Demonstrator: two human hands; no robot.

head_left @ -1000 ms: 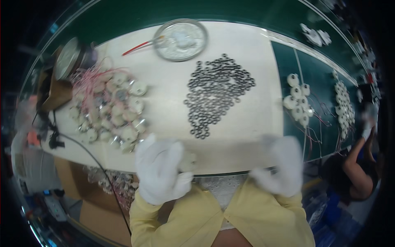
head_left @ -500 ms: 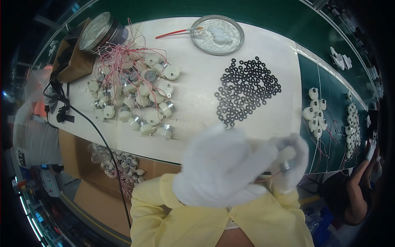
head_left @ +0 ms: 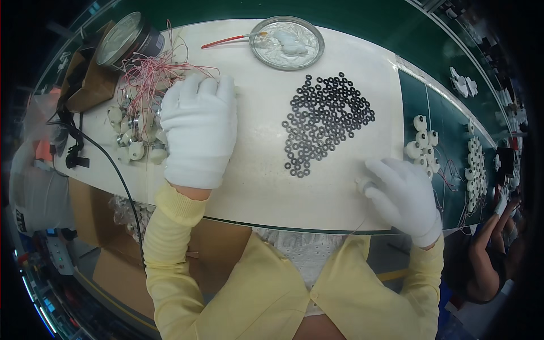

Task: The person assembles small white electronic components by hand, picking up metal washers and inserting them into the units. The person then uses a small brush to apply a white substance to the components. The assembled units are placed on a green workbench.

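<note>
Reaching over the heap of small white wired parts [head_left: 133, 139] on the tabletop [head_left: 255, 170], the left hand [head_left: 195, 133] hovers unclenched, while the right hand [head_left: 405, 195] pinches one small part [head_left: 362, 185], probably light and best held by its body.

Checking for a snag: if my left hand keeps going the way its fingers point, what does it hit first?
Probably the red wires: the left hand points up the table, fingertips right at the tangle above the white parts. Beyond that, the round tin. Height over the table is unclear.

White cloth gloves on left hand [head_left: 197, 131] and right hand [head_left: 403, 195]. Matt black rubbery rings [head_left: 327, 120]. Shiny metal dish [head_left: 287, 42]; smooth pale table [head_left: 266, 170].
</note>
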